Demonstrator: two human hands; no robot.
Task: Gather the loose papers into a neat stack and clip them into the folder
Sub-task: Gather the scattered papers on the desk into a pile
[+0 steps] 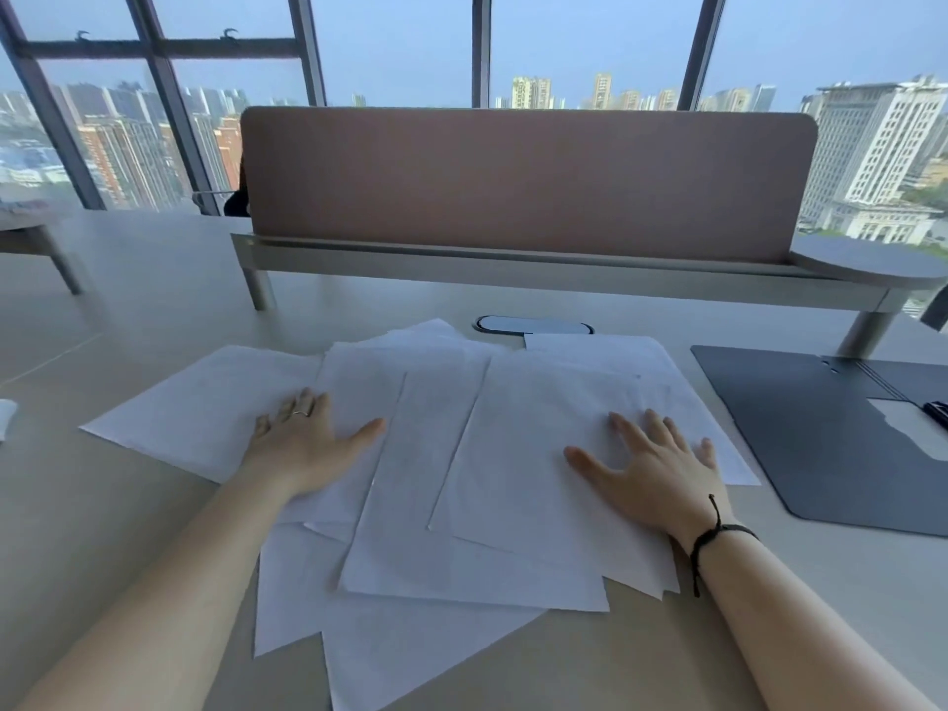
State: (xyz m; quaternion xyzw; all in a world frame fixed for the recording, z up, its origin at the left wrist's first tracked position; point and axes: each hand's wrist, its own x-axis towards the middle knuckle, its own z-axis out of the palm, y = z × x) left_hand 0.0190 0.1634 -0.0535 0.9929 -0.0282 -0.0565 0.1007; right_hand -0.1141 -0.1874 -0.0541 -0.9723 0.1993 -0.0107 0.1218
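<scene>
The loose papers [461, 479] lie fanned out and overlapping across the middle of the desk [128, 505], from near its front edge back to the oval cable port [533, 324]. The sheets sit at different angles, corners sticking out toward the front edge and to the left; they are not squared into a stack.

The left hand [302, 443] lies flat on the left part of the spread, fingers straight and slightly apart, thumb pointing inward; it grips nothing, only presses on the sheets. A ring [301, 413] shows on one finger. The right hand [656, 469] lies flat on the right part of the spread in the same way, fingers splayed, palm down on the paper, holding nothing. A dark cord bracelet [718, 536] circles the right wrist.

The dark folder [810, 433] lies open on the desk toward the right edge, just beside the papers, with a white sheet [918, 428] partly seen inside it.

Behind the papers a pinkish divider panel [528, 177] stands along the back edge of the desk. Beyond it, large windows [400, 43] show city buildings.
</scene>
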